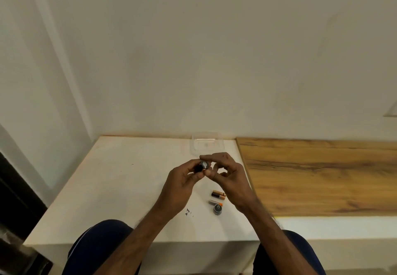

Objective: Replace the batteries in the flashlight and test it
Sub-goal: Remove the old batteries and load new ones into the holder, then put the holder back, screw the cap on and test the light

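White table [120, 188] stands against a plain wall. Above it, the left hand [182, 180] is closed around the small black flashlight [200, 166], and the right hand [227, 175] pinches its grey end with thumb and forefinger. Two batteries [217, 197] and a round cap [217, 208] lie on the table just beside the right wrist.

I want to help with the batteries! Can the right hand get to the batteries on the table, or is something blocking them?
Probably yes. The batteries lie bare on the white table, just under the right hand, nothing covering them. But its fingers are busy at the flashlight the left hand holds, so it must let go first.
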